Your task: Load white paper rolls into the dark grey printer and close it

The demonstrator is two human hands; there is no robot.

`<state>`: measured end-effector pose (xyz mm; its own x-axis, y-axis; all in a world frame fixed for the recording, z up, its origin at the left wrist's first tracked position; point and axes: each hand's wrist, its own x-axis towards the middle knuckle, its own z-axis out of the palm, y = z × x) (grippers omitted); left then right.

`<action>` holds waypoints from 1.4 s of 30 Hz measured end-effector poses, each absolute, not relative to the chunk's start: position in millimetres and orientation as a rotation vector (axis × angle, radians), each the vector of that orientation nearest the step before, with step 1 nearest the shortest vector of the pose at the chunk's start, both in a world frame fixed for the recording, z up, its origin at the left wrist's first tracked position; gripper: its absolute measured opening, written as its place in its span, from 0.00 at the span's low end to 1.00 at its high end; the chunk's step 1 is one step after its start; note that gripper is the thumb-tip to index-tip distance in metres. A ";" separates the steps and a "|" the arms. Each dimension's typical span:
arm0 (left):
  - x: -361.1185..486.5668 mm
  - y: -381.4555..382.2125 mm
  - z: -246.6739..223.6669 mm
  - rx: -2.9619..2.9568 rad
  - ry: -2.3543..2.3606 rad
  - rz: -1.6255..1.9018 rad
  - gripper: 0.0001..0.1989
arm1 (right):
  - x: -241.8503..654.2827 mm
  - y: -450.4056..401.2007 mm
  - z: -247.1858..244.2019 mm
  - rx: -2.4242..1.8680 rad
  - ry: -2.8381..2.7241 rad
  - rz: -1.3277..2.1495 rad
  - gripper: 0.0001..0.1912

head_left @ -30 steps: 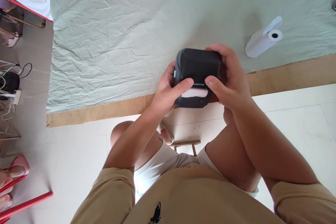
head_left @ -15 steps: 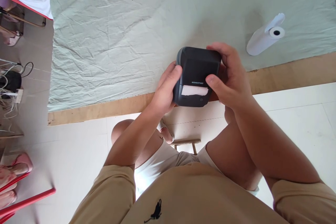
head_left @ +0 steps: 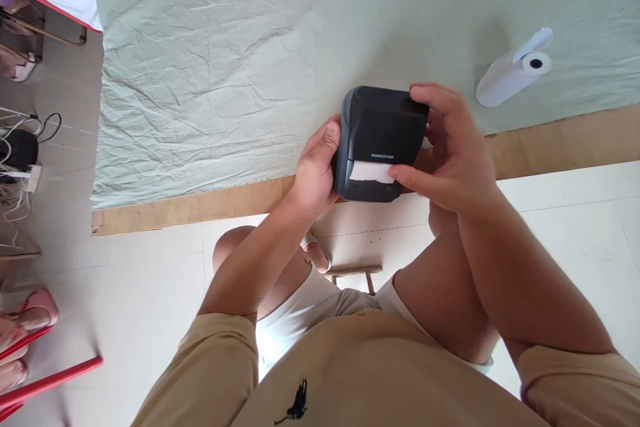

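Note:
A black label printer (head_left: 387, 123) is held up over the near edge of the table, its printed front facing me. A strip of white paper (head_left: 371, 172) sticks out of its slot. My left hand (head_left: 317, 167) is closed around the printer's left side, thumb along the edge. On the other side my right hand (head_left: 453, 147) grips the upper right corner with its fingers, while its thumb rests at the right end of the paper strip. The far sides of the fingers are hidden behind the printer.
A white paper roll (head_left: 515, 77) with a loose end stands on the green cloth (head_left: 215, 80) at the right. The table's wooden edge (head_left: 200, 205) runs in front of me. At the left are cables (head_left: 17, 180), red bars (head_left: 55, 383) and another person's foot (head_left: 37, 313).
The printer has shifted slightly right. My right thumb has slid down from the printer's face to the paper strip, and my left thumb has drawn back to the side edge.

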<state>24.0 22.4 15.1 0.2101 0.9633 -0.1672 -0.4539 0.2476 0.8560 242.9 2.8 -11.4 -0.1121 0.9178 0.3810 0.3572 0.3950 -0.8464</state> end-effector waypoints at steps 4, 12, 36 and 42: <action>26.7 24.5 14.2 0.749 0.787 1.145 0.21 | 243.4 3.9 -11.3 -1.157 -1.650 0.419 0.40; 22.7 23.9 8.1 0.876 0.800 1.072 0.23 | 209.0 19.1 -2.1 -0.866 -1.275 0.146 0.19; 25.2 20.8 11.9 0.809 0.899 1.046 0.26 | 238.0 23.7 59.2 -1.209 -1.017 0.728 0.14; 24.1 21.5 11.3 0.800 0.879 1.047 0.22 | 243.6 36.8 3.2 -1.362 -1.163 0.614 0.16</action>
